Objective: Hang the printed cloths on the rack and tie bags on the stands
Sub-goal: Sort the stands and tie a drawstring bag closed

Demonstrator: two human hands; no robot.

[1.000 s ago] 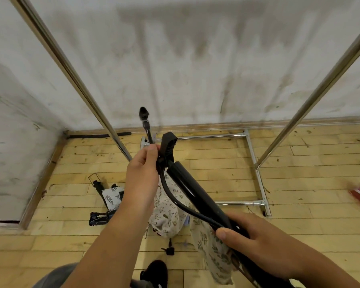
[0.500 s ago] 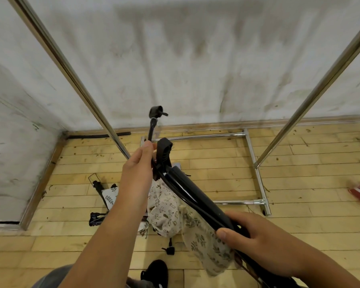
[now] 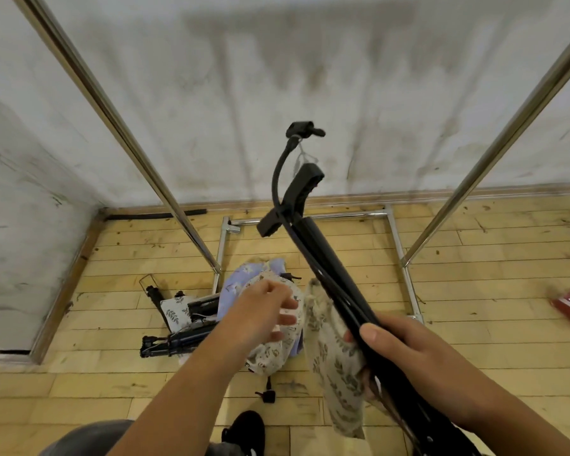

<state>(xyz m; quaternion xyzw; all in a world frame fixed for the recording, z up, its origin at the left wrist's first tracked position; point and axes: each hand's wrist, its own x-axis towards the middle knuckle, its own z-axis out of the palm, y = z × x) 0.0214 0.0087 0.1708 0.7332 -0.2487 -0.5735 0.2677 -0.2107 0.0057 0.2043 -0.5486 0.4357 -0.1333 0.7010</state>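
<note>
My left hand (image 3: 260, 311) had left the top of the black stand (image 3: 323, 255) and come down to the printed bag (image 3: 331, 366) beside its shaft, fingers loosely spread, grasp unclear, while my right hand (image 3: 405, 360) stayed wrapped around the lower shaft, so I judged tying could begin.

1. A black stand (image 3: 323, 255) and a leaf-printed bag (image 3: 338, 373) are gripped by the right hand (image 3: 405, 357).
2. The left hand (image 3: 260, 312) is held, fingers extended, before a second printed bag (image 3: 270, 353).
3. Folded stands (image 3: 175, 340) are seen on the floor (image 3: 474, 324).
</note>
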